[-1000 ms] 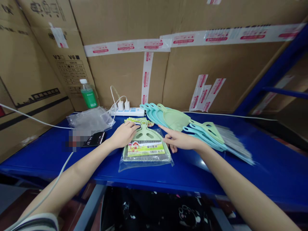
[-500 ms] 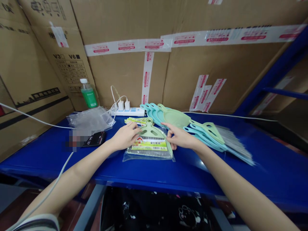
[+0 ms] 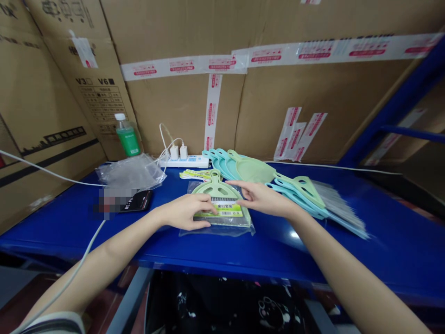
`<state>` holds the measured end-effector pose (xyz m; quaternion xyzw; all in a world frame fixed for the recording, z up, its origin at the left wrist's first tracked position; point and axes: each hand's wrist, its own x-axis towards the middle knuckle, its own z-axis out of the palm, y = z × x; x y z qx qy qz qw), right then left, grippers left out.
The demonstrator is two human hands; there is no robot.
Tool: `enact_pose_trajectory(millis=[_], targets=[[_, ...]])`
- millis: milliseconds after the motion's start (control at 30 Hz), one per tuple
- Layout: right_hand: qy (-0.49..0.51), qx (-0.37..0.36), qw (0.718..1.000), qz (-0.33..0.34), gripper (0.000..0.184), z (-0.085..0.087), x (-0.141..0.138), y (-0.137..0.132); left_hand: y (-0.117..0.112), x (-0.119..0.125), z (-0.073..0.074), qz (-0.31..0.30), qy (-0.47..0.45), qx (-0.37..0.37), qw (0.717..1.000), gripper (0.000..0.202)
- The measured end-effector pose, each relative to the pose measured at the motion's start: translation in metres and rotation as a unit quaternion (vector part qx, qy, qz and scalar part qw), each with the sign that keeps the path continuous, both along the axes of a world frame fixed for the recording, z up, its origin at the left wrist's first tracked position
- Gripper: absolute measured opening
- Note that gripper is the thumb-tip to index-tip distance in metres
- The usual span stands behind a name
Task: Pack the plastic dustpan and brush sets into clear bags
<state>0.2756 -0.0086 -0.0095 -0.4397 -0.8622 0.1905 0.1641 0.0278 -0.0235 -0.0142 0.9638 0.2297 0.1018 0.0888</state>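
A green dustpan and brush set in a clear bag point(image 3: 217, 189) lies flat on the blue shelf point(image 3: 382, 227) in front of me. My left hand point(image 3: 186, 212) grips the bag's lower left edge, with fingers over the paper label and the thumb beneath. My right hand point(image 3: 261, 197) rests on the bag's right side, fingers stretched out flat and holding nothing.
Loose teal and green dustpans point(image 3: 243, 168) and brushes point(image 3: 313, 194) are stacked to the right. Paper labels point(image 3: 193, 174), a power strip point(image 3: 184, 161), a green bottle point(image 3: 127, 138), empty clear bags point(image 3: 130, 172) and a phone point(image 3: 135, 200) lie behind and left. Cardboard boxes point(image 3: 174, 106) wall the back.
The bagged set slid slightly away from me. My left hand moved from the dustpan's handle down to the bag's lower left edge. My right hand shifted onto the bag's right side.
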Motion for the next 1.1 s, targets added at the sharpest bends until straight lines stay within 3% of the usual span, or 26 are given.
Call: enact_pose_trajectory(millis=[167, 800, 967, 1100], targets=[[-0.02, -0.056, 0.997, 0.052, 0.062, -0.0014, -0.0028, -0.0019, -0.0024, 0.002, -0.0003, -0.005, -0.007, -0.001, 1.0, 0.023], [-0.026, -0.096, 0.995, 0.016, 0.079, -0.0056, -0.0053, -0.0025, -0.0046, 0.002, 0.001, -0.014, -0.03, -0.047, 0.998, 0.024], [-0.008, -0.101, 0.995, 0.015, 0.078, -0.0065, -0.0071, -0.0041, -0.0054, 0.004, 0.0006, -0.017, -0.038, -0.032, 0.999, 0.019], [0.014, -0.155, 0.988, -0.005, 0.075, -0.0046, -0.0087, -0.0064, -0.005, 0.0061, -0.0027, -0.02, -0.037, 0.01, 0.999, 0.02]])
